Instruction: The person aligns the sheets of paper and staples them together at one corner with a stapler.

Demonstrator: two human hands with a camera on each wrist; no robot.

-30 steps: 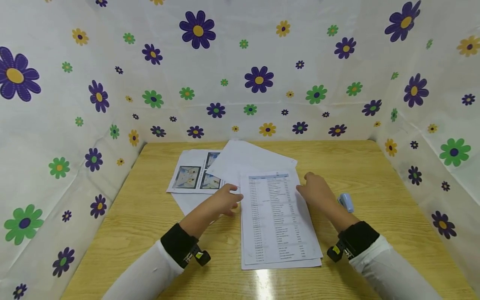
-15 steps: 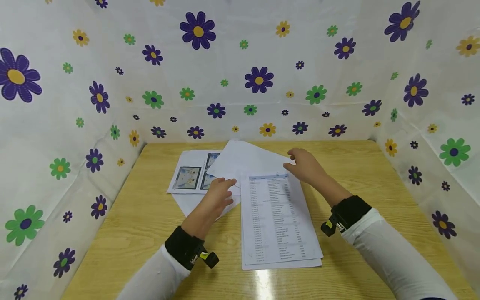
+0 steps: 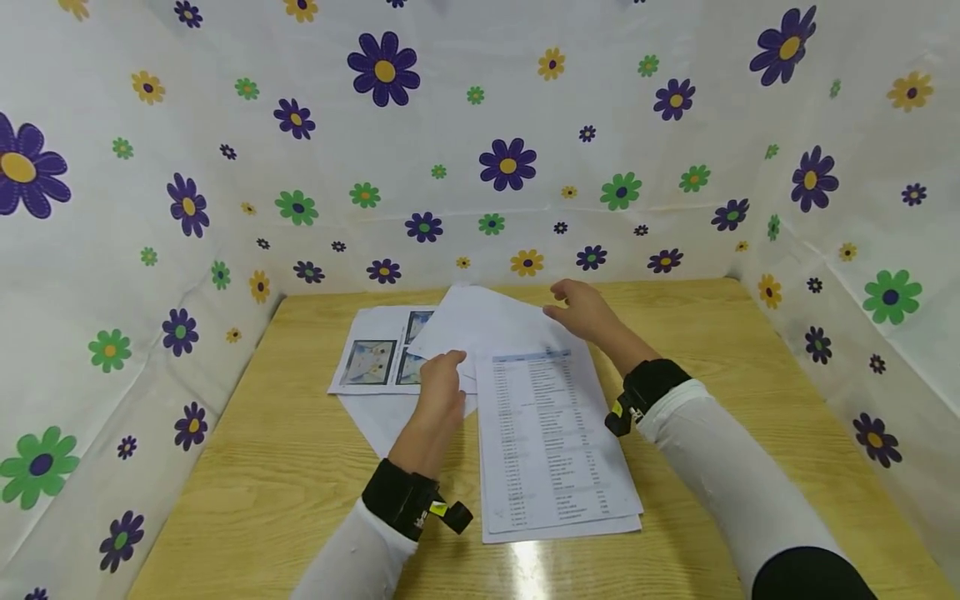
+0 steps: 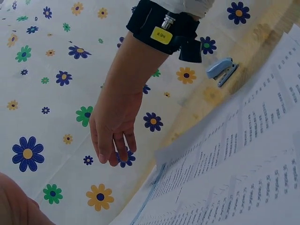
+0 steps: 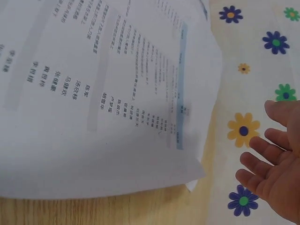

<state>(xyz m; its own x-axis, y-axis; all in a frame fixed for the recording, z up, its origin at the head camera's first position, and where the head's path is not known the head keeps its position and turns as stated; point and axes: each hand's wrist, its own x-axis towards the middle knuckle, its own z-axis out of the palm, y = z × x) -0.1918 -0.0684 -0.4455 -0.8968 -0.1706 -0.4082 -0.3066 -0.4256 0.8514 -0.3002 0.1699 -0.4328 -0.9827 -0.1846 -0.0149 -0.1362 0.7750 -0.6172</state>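
Printed list (image 3: pixel 525 450) — head-view text's way too small to read; photo sheet (image 3: pixel 369 363) left of it, partly behind the left hand (image 3: pixel 439 387); sleeve (image 3: pixel 720 475) right of it — cut off below

Printed sheets (image 3: pixel 555 450): smooth matt paper. Surface (image 3: pixel 262 483): wood-grained, glossy, throwing glare. Stapler (image 4: pixel 220 69): smooth, plastic-looking. Wristbands (image 3: pixel 393 497): matt, cloth-like. Sleeves (image 3: pixel 356 554): soft wrinkled fabric. Backdrop (image 3: pixel 247 108): smooth creased sheeting; from where I stand, can't tell cloth or plastic.

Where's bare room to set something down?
Bare: the table left of the photo sheet, and between the right sleeve and curtain. Crowded: the middle, with papers, left hand and right hand. Stapler right of the list.
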